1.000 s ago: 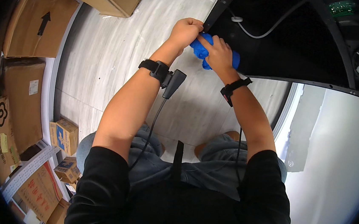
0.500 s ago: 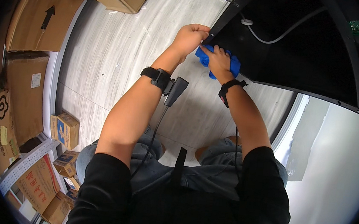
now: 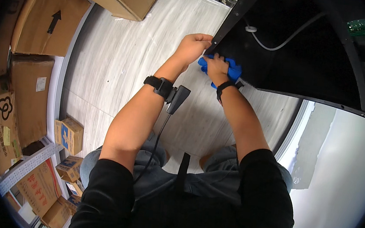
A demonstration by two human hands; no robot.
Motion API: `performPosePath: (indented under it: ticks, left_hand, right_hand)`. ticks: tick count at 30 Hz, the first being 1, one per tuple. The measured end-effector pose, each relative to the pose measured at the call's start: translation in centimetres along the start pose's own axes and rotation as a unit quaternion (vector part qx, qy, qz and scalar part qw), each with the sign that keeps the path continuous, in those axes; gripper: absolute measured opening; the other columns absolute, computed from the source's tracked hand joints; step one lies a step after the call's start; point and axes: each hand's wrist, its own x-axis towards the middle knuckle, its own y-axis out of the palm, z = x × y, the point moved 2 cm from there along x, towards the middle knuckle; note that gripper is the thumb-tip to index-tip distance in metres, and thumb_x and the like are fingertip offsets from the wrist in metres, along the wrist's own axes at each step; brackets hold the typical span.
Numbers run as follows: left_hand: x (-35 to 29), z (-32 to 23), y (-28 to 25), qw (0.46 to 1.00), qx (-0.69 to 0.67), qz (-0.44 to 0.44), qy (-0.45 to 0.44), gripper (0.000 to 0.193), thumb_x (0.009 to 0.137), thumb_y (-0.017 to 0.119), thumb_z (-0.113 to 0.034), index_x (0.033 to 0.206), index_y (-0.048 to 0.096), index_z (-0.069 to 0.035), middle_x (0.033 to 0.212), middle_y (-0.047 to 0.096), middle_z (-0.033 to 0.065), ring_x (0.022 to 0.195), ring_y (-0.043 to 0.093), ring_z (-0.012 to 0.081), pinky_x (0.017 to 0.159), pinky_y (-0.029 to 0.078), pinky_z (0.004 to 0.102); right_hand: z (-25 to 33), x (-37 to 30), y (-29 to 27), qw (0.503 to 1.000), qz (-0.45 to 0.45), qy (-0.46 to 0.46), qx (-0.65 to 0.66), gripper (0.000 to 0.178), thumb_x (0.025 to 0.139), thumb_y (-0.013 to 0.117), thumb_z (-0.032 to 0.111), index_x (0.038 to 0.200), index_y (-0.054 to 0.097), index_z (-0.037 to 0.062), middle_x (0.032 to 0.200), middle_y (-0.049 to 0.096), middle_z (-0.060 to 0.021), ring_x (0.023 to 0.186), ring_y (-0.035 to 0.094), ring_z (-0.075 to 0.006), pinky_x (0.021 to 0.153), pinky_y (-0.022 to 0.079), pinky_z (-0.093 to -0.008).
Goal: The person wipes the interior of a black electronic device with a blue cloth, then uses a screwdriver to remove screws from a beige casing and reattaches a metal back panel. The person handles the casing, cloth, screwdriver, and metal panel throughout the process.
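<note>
Gripping blue cloth under right hand, bunched at near left corner of open-fronted black cabinet, over pale floor, well apart from floor's left edge. Curling right fingers over cloth, with folds poking out past both sides. Holding left hand just beside, at lower end of cabinet's left rail, fingers drawn together; cannot tell if pinching rail edge or something thin. Looks mid-job, judging by both hands busy at one corner, cloth not yet put down. Cannot confirm any part as finished: too dark inside to tell handled surface from unhandled. Left, by judgement: at least this corner; cannot tell about rest of rail or interior. Also visible inside, away from both hands: gray cable, green circuit board.
</note>
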Motion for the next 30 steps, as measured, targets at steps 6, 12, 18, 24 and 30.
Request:
performPosePath:
  ticks: [6, 12, 18, 24, 30]
  left_hand:
    - [-1.1, -3.0, -1.1, 0.994, 0.068, -0.005, 0.084, 0.038, 0.088, 0.056, -0.014, 0.125, 0.057, -0.006, 0.118, 0.062, 0.0062, 0.106, 0.058, 0.0164, 0.09, 0.043, 0.0301]
    - [-3.6, -11.6, -1.4, 0.98, 0.0, 0.002, 0.199, 0.035, 0.092, 0.055, -0.017, 0.124, 0.058, -0.003, 0.119, 0.063, 0.0086, 0.109, 0.058, 0.0177, 0.092, 0.044, 0.0313]
    - [-7.2, -17.1, 0.2, 0.949, -0.094, 0.041, 0.297, 0.033, 0.096, 0.049, -0.026, 0.116, 0.065, -0.005, 0.108, 0.067, 0.0071, 0.095, 0.063, 0.0146, 0.086, 0.047, 0.029]
    - [-7.8, -17.2, 0.5, 0.957, -0.047, 0.007, 0.285, 0.042, 0.098, 0.045, -0.035, 0.113, 0.066, -0.003, 0.101, 0.067, 0.0075, 0.089, 0.06, 0.0124, 0.083, 0.046, 0.0261]
    - [-9.1, -17.2, 2.0, 0.943, -0.02, -0.01, 0.332, 0.046, 0.098, 0.046, -0.035, 0.123, 0.059, 0.001, 0.114, 0.064, 0.0117, 0.103, 0.059, 0.0179, 0.094, 0.042, 0.031]
  right_hand:
    - [-3.2, -2.8, -5.0, 0.968, 0.194, 0.101, 0.121, 0.048, 0.083, 0.057, 0.019, 0.13, 0.053, 0.0305, 0.13, 0.053, -0.0145, 0.115, 0.055, -0.0331, 0.094, 0.047, -0.0424]
    - [-2.5, -6.9, -23.9, 0.923, 0.051, -0.103, 0.366, 0.066, 0.07, 0.056, -0.001, 0.133, 0.046, 0.017, 0.115, 0.058, -0.0207, 0.1, 0.061, -0.0394, 0.084, 0.049, -0.0412]
    - [-1.7, -11.0, -36.3, 0.814, -0.444, -0.247, 0.282, 0.074, 0.053, 0.071, 0.002, 0.124, 0.058, 0.0187, 0.091, 0.056, -0.0101, 0.073, 0.06, -0.0272, 0.061, 0.05, -0.0333]
    - [0.1, -8.1, -36.9, 0.807, -0.535, -0.171, 0.181, 0.074, 0.049, 0.074, 0.001, 0.119, 0.063, 0.0187, 0.086, 0.053, -0.0097, 0.073, 0.058, -0.0287, 0.059, 0.05, -0.0335]
    - [0.1, -8.9, -32.8, 0.867, -0.448, -0.119, 0.186, 0.076, 0.05, 0.075, 0.0, 0.122, 0.062, 0.0208, 0.085, 0.052, -0.0086, 0.073, 0.056, -0.0279, 0.059, 0.048, -0.0335]
